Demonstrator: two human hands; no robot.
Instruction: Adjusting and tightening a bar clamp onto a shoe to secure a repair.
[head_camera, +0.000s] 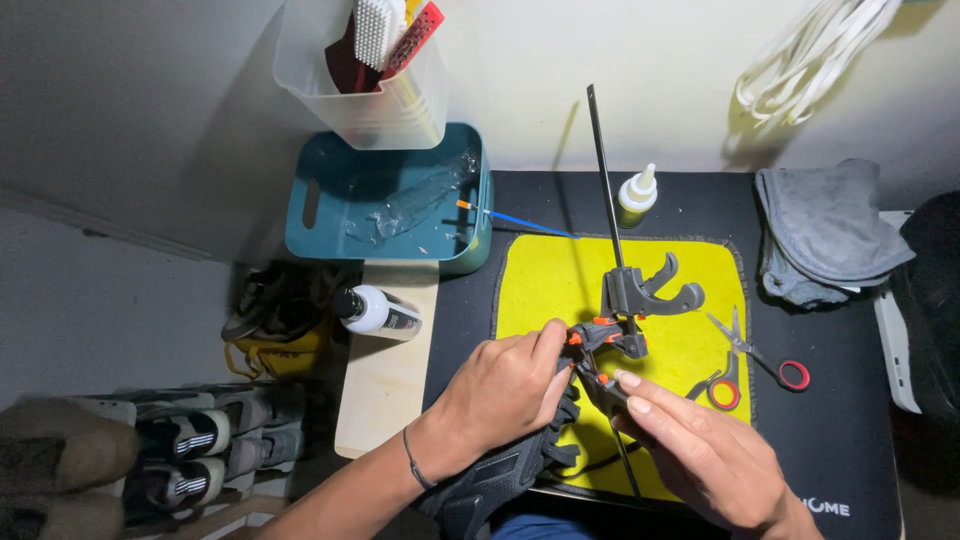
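A bar clamp (630, 295) with a long black bar, dark grey handle and orange jaw pads stands over a yellow mat (560, 275). My left hand (500, 390) grips the clamp's lower jaw, fingers near the orange pad. Below it lies a dark shoe (500, 475) with black laces, partly hidden under both hands. My right hand (700, 450) presses its fingertips against the shoe and the clamp's lower end; what exactly it holds is hard to tell.
Red-handled scissors (750, 365) lie open on the mat's right side. A glue bottle (637, 195), a blue brush (520, 222), a teal bin (320, 215), a clear tub (370, 110), a grey cloth (825, 230), a white bottle (380, 312) and shoes (190, 450) on the floor.
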